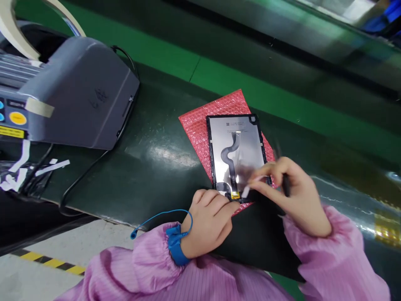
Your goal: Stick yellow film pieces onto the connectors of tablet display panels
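Note:
A tablet screen (250, 146) lies with its silver back up on a red bubble-wrap bag (196, 125). A dark wavy flex cable (228, 158) runs down it to a yellow patch (235, 195) at the near edge. My left hand (210, 219), a blue wrist strap (177, 244) on its wrist, has its fingers bent over the screen's near edge, holding it. My right hand (293, 190) pinches a small white strip of tape (246, 191) over the near right part of the screen. A slim black tool (286, 185), blurred, sits within that same hand.
A grey tape dispenser (84, 92) with a large tape roll (19, 25) stands at the left, its black cable (84, 179) trailing over the bench edge. White tape scraps (52, 167) lie below it. Clear film with amber tape (387, 228) covers the bench at right.

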Demonstrator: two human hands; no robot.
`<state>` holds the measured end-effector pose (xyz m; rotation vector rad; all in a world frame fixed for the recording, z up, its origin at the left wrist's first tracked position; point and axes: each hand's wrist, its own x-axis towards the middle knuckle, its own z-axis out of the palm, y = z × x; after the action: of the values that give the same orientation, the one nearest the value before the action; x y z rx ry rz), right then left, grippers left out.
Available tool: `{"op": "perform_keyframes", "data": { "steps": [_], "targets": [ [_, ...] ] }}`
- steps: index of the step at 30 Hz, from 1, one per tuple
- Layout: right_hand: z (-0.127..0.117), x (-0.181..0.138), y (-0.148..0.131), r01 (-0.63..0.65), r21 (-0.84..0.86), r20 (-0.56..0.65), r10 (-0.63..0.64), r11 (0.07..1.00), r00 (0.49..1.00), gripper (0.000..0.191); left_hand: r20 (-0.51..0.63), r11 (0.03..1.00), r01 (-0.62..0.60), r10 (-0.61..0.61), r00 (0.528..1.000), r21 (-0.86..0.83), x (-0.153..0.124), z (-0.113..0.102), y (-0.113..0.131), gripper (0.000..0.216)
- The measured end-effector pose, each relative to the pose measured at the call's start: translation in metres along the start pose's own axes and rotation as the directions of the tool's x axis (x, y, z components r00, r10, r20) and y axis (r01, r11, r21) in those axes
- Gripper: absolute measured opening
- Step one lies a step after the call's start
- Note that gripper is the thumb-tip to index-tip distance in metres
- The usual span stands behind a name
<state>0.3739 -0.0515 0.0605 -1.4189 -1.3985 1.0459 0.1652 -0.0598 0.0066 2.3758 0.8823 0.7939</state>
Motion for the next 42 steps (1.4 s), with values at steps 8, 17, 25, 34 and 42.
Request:
{"op": "perform_keyframes", "data": {
  "steps": [8,17,25,34,42],
  "targets": [
    [0.022,0.046,0.029,-0.102,-0.117,0.030,0.106,0.988,0.994,0.044,-0.136,0.970,0.193,-0.173,0.976,0.150,-0.004,-0.001,-0.010,0.029],
    [0.022,0.066,0.027,-0.102,-0.186,0.126,0.126,0.977,0.984,0.046,-0.016,0.950,0.142,-0.143,0.990,0.277,-0.005,0.006,-0.015,0.021],
    [0.021,0.068,0.033,-0.093,-0.222,0.113,0.120,0.971,0.986,0.043,0.097,0.946,0.114,-0.150,0.984,0.302,-0.002,0.003,-0.014,0.024],
    [0.022,0.067,0.039,-0.074,-0.293,0.093,0.106,0.953,0.990,0.045,0.055,0.937,0.103,-0.129,0.990,0.334,-0.002,0.006,-0.016,0.028],
    [0.024,0.077,0.045,-0.044,-0.272,0.014,0.050,0.961,0.999,0.057,0.088,0.942,0.101,-0.136,0.987,0.321,-0.002,0.005,-0.015,0.029]
  ]
}}
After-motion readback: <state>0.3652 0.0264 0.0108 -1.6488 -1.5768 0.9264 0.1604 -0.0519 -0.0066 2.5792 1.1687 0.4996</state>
